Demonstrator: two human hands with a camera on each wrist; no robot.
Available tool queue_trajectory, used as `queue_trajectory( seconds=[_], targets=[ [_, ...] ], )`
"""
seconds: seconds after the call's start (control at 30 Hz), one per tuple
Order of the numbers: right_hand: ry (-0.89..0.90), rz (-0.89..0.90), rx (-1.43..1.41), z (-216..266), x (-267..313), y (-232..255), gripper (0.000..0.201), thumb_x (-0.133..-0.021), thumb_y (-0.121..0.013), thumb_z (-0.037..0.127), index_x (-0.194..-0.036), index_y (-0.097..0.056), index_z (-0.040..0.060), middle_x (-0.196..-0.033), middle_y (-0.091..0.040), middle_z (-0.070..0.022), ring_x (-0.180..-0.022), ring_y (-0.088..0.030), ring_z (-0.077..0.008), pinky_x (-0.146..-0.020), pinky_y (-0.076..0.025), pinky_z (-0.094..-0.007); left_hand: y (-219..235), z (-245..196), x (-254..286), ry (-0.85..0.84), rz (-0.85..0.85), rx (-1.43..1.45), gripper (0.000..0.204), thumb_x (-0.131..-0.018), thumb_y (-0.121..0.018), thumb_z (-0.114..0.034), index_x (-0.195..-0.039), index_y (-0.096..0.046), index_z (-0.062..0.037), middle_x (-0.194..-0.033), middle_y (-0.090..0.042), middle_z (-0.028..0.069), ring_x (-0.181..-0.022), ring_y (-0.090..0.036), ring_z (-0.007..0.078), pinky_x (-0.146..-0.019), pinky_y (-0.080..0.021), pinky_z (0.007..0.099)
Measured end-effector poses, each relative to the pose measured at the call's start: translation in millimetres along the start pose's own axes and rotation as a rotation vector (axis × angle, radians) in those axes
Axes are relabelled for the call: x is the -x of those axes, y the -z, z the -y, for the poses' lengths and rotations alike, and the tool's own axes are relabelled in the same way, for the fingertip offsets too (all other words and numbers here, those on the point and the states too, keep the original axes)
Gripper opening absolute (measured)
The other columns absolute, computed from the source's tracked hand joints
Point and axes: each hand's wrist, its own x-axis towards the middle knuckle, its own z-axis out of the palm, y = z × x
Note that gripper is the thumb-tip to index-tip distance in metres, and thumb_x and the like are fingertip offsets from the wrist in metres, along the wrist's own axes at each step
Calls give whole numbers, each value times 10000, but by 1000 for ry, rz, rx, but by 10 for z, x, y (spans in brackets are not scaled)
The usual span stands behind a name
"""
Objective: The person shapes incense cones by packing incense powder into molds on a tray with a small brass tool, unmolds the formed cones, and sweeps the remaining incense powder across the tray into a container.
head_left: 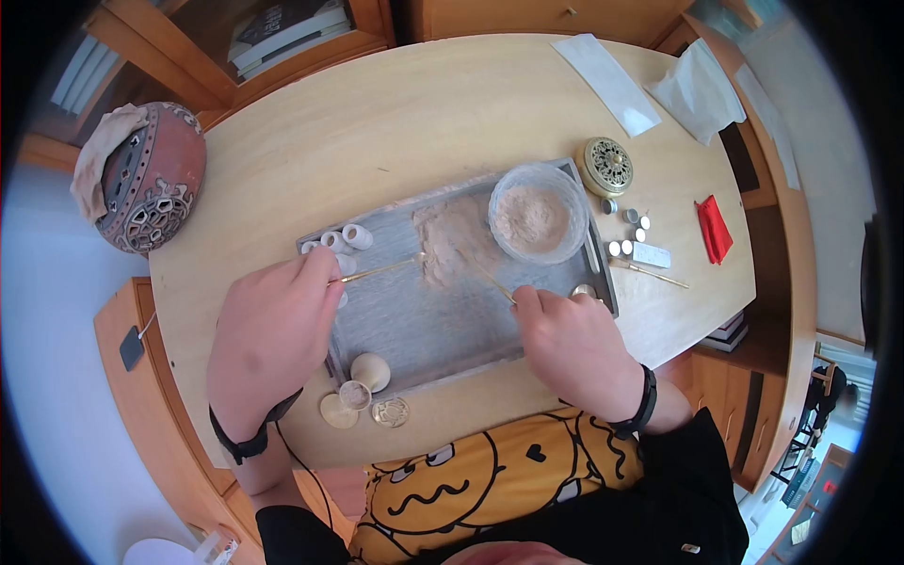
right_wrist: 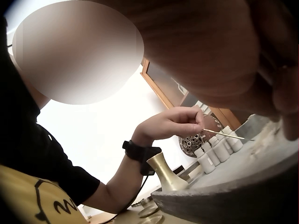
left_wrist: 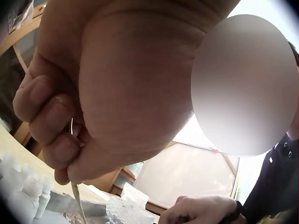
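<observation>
My left hand (head_left: 278,325) pinches a thin gold-coloured stick tool (head_left: 381,270) between thumb and fingers. Its tip reaches the left edge of a patch of pale brown powder (head_left: 443,235) spread on a grey rectangular tray (head_left: 424,334). In the left wrist view this tool (left_wrist: 77,198) points down from the fingertips. A second slender gold-coloured tool (head_left: 492,281) slants from my right hand (head_left: 579,353) towards the powder's right side; the curled fingers grip its near end. Behind that hand stands a clear textured bowl (head_left: 494,221) holding more of the powder.
Small white bottles (head_left: 356,236) line the tray's left end. A gold vase (head_left: 372,369) and a small cup (head_left: 354,395) stand by the near left corner, beside metal discs (head_left: 391,412). Right of the tray are a pierced-lid brass burner (head_left: 603,168), small tins, and a red pouch (head_left: 714,231).
</observation>
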Motion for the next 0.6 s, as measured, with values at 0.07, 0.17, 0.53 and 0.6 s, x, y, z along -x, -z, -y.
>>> queue_trajectory(
  seconds=[0.07, 0.17, 0.53, 0.6],
  targets=[
    [7, 7, 6, 31, -74, -5, 107, -918, -606, 87, -869, -537, 22, -662, -613, -112, -528, -616, -319, -495, -499, -393, -50, 32, -14, 0, 23, -27, 106, -928, -597, -113, -905, -525, -39, -766, -622, 163, -761, -622, 379, -656, -468, 476],
    [14, -12, 26, 60, -168, -6, 134, -738, -640, -9, -826, -539, -16, -676, -626, -141, -581, -691, -288, -485, -549, -349, -120, 85, -24, 3, -27, -81, 101, -942, -581, -120, -944, -531, -32, -756, -613, 165, -737, -607, 393, -657, -445, 482],
    [9, -61, -22, 36, -330, -172, 120, -743, -631, -20, -805, -528, -21, -641, -621, -163, -574, -690, -325, -472, -553, -374, -259, 106, -181, -4, 16, -102, 108, -976, -546, -132, -959, -509, -33, -791, -658, 173, -758, -653, 390, -652, -503, 482],
    [4, -78, -29, 43, -333, -162, 123, -738, -630, -24, -803, -526, -21, -646, -622, -165, -574, -689, -328, -472, -553, -375, -268, 109, -185, 12, 13, -74, 108, -967, -559, -130, -966, -521, -29, -800, -658, 181, -761, -640, 405, -658, -484, 491]
  ],
)
